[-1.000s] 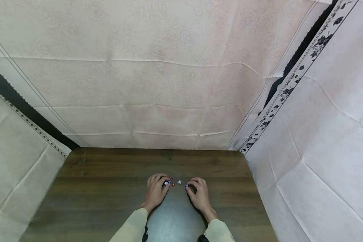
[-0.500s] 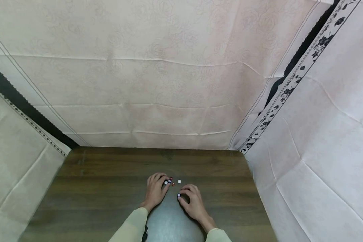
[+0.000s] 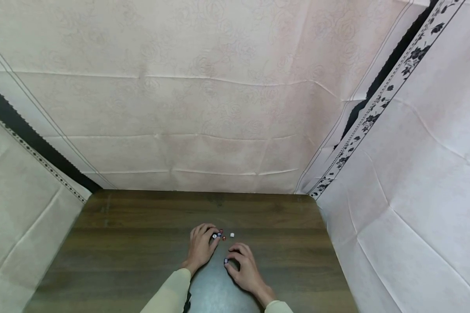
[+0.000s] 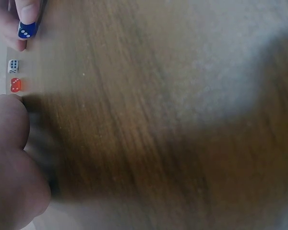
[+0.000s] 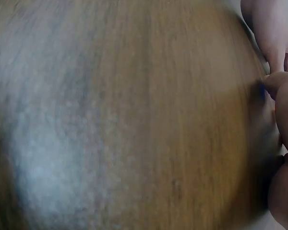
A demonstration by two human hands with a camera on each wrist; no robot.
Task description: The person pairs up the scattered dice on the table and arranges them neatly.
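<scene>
A dark blue die (image 3: 226, 261) is pinched between the thumb and finger of my right hand (image 3: 246, 270), just above or on the table at front right of the other dice. My left hand (image 3: 199, 248) rests on the table, its thumb and index finger curled round a second blue die (image 3: 219, 234). Inside that curl sits a white die (image 3: 214, 236). Close to the left fingertips lie one red die (image 3: 224, 238) and another red die (image 3: 221, 231). Farther right, a second white die (image 3: 232, 234) stands apart. The left wrist view shows the right hand's blue die (image 4: 26, 31) clearly.
A brown wood-grain table (image 3: 141, 261) lies under both hands, with a bright reflection in front. Pale patterned cloth (image 3: 203, 108) hangs behind it, and more cloth (image 3: 415, 195) hangs at the right side.
My right hand has carried its blue die toward the front and left, away from the lone white die. The left hand and the other dice have stayed put.
</scene>
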